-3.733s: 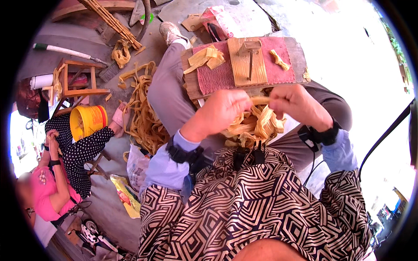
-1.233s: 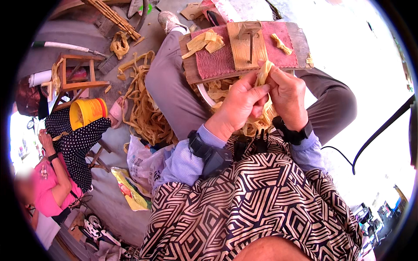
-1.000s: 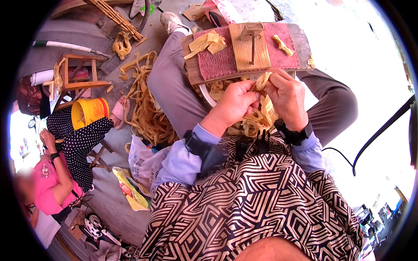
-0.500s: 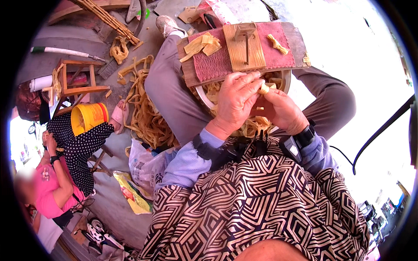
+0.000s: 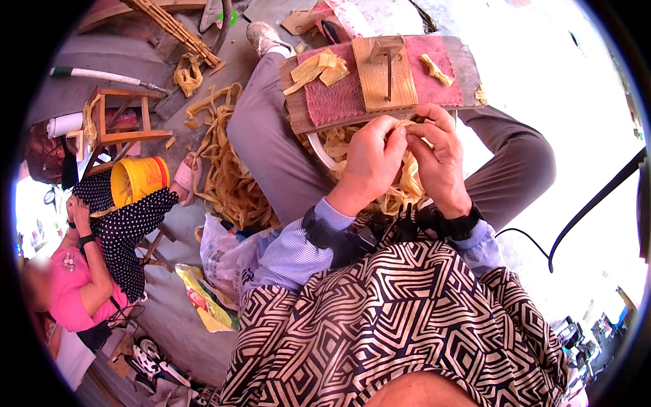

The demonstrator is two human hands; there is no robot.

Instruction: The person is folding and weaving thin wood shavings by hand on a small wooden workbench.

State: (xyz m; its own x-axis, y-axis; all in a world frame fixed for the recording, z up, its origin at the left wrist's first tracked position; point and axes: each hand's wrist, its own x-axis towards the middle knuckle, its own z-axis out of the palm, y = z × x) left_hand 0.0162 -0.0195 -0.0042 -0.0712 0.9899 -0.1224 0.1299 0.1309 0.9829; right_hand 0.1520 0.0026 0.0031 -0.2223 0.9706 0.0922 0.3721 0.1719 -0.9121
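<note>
My left hand [image 5: 371,157] and my right hand [image 5: 439,157] meet in front of the wooden board [image 5: 468,64], fingers pinched together. Between their fingertips is a tan strip [image 5: 405,123], mostly hidden by the fingers. Both hands are over a round pale-rimmed basin [image 5: 319,149] holding many loose tan strips [image 5: 407,180]. The board carries a red cloth [image 5: 332,102] and a smaller wood block [image 5: 369,85] with an upright metal piece [image 5: 390,74]. A folded bundle of strips [image 5: 319,71] lies on the board's left, and a small knotted strip [image 5: 436,70] on its right.
A heap of tan strips [image 5: 230,173] lies on the floor beside my left leg. Further left stand a wooden stool [image 5: 122,141] and a seated person in pink [image 5: 78,288] with a yellow bucket [image 5: 139,182]. Plastic bags [image 5: 227,254] lie near my left elbow.
My right hand has turned, its fingers rising to the strip near the board's edge. My left hand has shifted slightly right, its fingers curling more. The knot seen between the fingertips is now hidden.
</note>
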